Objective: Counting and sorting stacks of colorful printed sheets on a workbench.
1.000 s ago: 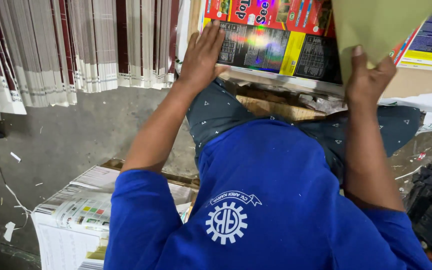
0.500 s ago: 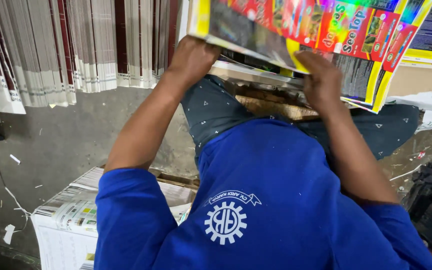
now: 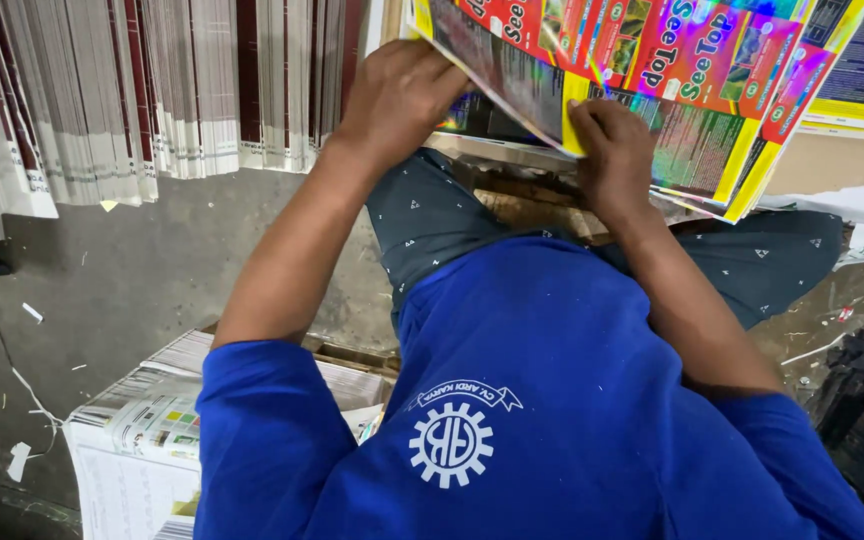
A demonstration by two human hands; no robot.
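Both hands grip one glossy printed sheet [image 3: 652, 90] by its near edge: left hand [image 3: 397, 95] pinching left, right hand [image 3: 612, 150] closed beneath; sheet stretching away rightward

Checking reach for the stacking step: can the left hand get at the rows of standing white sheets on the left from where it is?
Probably yes. The left hand rests on the colourful printed sheet, right beside the near end of the standing white sheets. Nothing lies between them. The right hand grips the same sheet's edge.

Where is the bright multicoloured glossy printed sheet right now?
Head view, upper right: the multicoloured printed sheet is lifted between the left hand and right hand, above the stack.
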